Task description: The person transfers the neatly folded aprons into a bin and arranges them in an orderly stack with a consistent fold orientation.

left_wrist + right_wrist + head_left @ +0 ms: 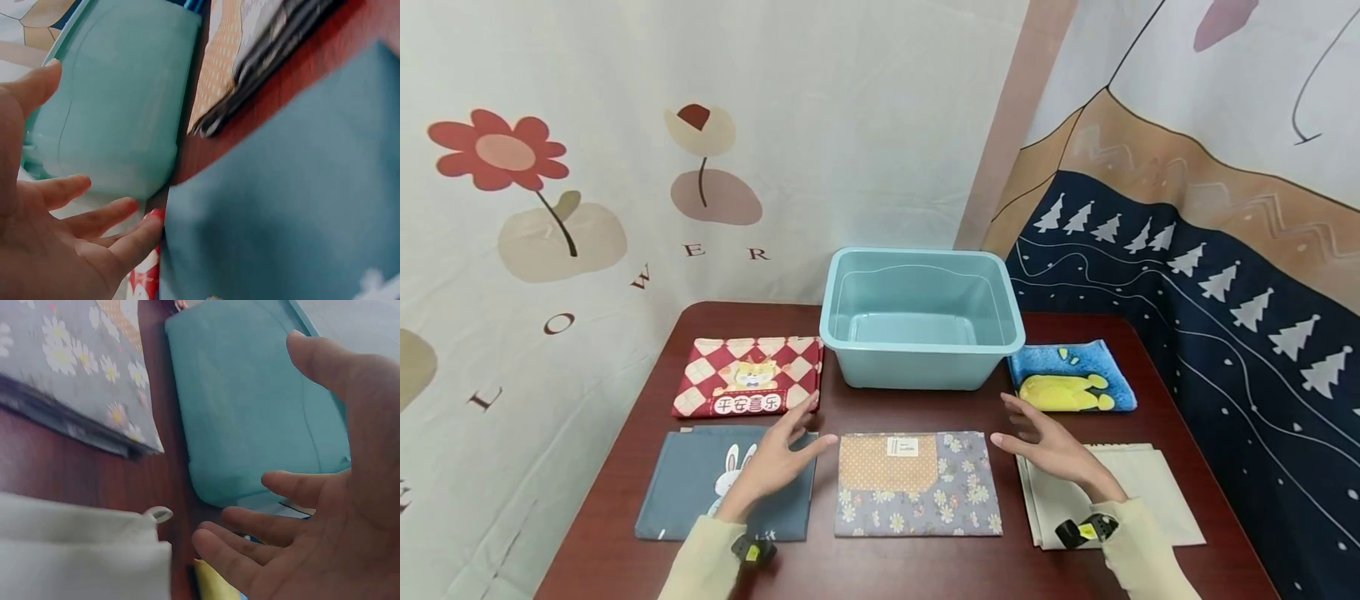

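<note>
My left hand (773,463) hovers over the dark teal folded cloth with a white rabbit (730,479), its fingers spread and nothing held. Opposite it, my right hand (1054,446) hangs above the cream folded cloth (1138,487), fingers loosely extended and holding nothing. Between the hands lies a grey floral folded cloth (917,512) with an orange dotted patch and a white label. Behind them stands a light blue plastic basin (917,367) with nothing visible inside. Both wrist views show the basin's side beyond the fingers.
A red and cream checked folded cloth (700,379) lies left of the basin. To the basin's right is a blue folded cloth with a yellow figure (1063,392). The dark red table (917,575) backs onto printed curtains (865,125).
</note>
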Motion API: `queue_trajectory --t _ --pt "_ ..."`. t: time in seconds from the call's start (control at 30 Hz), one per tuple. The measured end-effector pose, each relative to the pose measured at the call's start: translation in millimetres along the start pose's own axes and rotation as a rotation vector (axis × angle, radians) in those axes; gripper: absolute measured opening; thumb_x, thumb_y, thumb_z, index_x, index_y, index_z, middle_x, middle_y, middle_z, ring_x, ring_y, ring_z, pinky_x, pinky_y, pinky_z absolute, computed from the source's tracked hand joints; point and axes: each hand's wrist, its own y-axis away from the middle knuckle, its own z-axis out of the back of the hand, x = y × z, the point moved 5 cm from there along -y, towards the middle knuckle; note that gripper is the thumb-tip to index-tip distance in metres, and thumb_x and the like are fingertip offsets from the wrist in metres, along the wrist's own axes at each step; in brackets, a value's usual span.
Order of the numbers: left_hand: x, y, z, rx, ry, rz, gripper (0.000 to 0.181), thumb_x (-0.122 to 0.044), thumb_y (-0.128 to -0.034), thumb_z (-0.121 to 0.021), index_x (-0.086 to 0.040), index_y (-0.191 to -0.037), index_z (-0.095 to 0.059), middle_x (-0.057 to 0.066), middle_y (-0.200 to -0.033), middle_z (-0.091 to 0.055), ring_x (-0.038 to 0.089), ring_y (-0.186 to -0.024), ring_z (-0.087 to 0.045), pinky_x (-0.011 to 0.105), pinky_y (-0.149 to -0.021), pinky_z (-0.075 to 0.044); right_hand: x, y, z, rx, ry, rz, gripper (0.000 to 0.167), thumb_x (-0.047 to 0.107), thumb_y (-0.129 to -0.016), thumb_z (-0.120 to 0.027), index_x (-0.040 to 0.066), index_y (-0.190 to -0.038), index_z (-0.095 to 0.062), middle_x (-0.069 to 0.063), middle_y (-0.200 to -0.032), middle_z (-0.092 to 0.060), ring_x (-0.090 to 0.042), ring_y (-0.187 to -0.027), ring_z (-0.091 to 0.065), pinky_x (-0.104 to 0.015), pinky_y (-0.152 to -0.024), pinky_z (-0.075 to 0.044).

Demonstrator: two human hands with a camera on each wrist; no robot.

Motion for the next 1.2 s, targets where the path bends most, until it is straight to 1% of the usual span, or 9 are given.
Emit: queue_trajectory --t 0.1,0.23,0.43,0.6,0.77,0.87,0.97,1.1,1.2 --pt "-2.5 1.3 -4.9 -0.009 0.051 -0.016 0.08 -0.039 -0.0933 -0.076 -0.02 -0.16 -0.036 0.018 -0.16 -0.043 0.037 -0.146 -0.045 0.05 -0.117 -0.041 -0.1 0.5 -5.3 0.02 -0.04 -0.015 0.084 0.047 -0.096 -0.07 0.015 -0.162 -0.029 -0.017 -0.166 -0.034 -0.044 -0.146 -0.042 -0.058 -0.114 -0.044" --pt "-5.4 3.3 -10.5 0.002 0.13 -0.002 0.075 -0.033 -0.0944 -0.075 -0.017 -0.158 -0.039 0.022 -0.156 -0.047 0.04 -0.143 -0.048 0.049 -0.115 -0.044 1.7 1.8 -11.3 0.051 -0.079 -0.022 0.079 0.041 -0.098 -0.069 0.012 -0.161 -0.031 -0.019 -0.164 -0.036 -0.044 -0.145 -0.044 -0.059 -0.112 -0.045" --pt "-8.4 7.5 -16.8 0.011 0.193 0.058 0.069 -0.033 -0.0941 -0.076 -0.017 -0.154 -0.045 0.021 -0.15 -0.054 0.038 -0.139 -0.053 0.043 -0.107 -0.053 5.1 3.7 -17.0 0.065 -0.127 -0.024 0.076 0.039 -0.098 -0.069 0.01 -0.159 -0.034 -0.02 -0.163 -0.037 -0.043 -0.144 -0.046 -0.056 -0.111 -0.047" --pt "-11.4 10.2 -20.5 0.016 0.204 0.084 0.065 -0.03 -0.0964 -0.073 -0.014 -0.153 -0.047 0.021 -0.146 -0.058 0.035 -0.131 -0.061 0.04 -0.097 -0.059 8.0 5.2 -21.3 0.071 -0.171 -0.081 0.075 0.042 -0.099 -0.067 0.009 -0.159 -0.036 -0.019 -0.161 -0.04 -0.039 -0.141 -0.051 -0.053 -0.11 -0.049" --pt "-12.0 13.7 -27.6 0.07 0.215 0.127 0.063 -0.025 -0.0994 -0.069 -0.007 -0.154 -0.044 0.026 -0.145 -0.057 0.038 -0.127 -0.063 0.04 -0.094 -0.06 7.0 8.7 -29.6 0.085 -0.222 -0.142 0.073 0.036 -0.098 -0.069 0.005 -0.156 -0.038 -0.021 -0.156 -0.047 -0.033 -0.132 -0.06 -0.046 -0.102 -0.056" --pt "-14.2 16.5 -31.2 0.115 0.224 0.125 0.063 -0.022 -0.1003 -0.067 -0.001 -0.154 -0.042 0.03 -0.143 -0.056 0.039 -0.126 -0.063 0.04 -0.093 -0.06 6.6 10.5 -33.6 0.076 -0.256 -0.161 0.071 0.03 -0.098 -0.07 0.002 -0.155 -0.039 -0.023 -0.156 -0.046 -0.033 -0.13 -0.061 -0.043 -0.097 -0.059" --pt "-16.9 18.6 -33.6 0.138 0.219 0.111 0.065 -0.02 -0.0993 -0.068 0.005 -0.152 -0.041 0.033 -0.14 -0.057 0.041 -0.123 -0.064 0.04 -0.09 -0.061 7.7 11.7 -35.7 0.058 -0.258 -0.178 0.07 0.03 -0.098 -0.071 0.001 -0.154 -0.04 -0.024 -0.155 -0.046 -0.034 -0.129 -0.061 -0.043 -0.095 -0.06" --pt "-18.4 20.0 -35.5 0.127 0.169 0.125 0.066 -0.021 -0.096 -0.072 0.009 -0.149 -0.045 0.031 -0.134 -0.062 0.036 -0.113 -0.069 0.036 -0.082 -0.063 10.4 13.4 -38.5 0.043 -0.243 -0.203 0.068 0.03 -0.097 -0.071 -0.001 -0.151 -0.044 -0.026 -0.149 -0.052 -0.034 -0.126 -0.063 -0.043 -0.09 -0.061" --pt "-19.5 21.3 -36.5 0.118 0.121 0.164 0.066 -0.022 -0.0947 -0.074 0.01 -0.146 -0.048 0.025 -0.123 -0.069 0.028 -0.101 -0.073 0.033 -0.074 -0.063 11.8 15.2 -40.9 0.028 -0.23 -0.229 0.064 0.028 -0.098 -0.07 -0.003 -0.149 -0.047 -0.026 -0.144 -0.057 -0.031 -0.121 -0.065 -0.041 -0.085 -0.062"
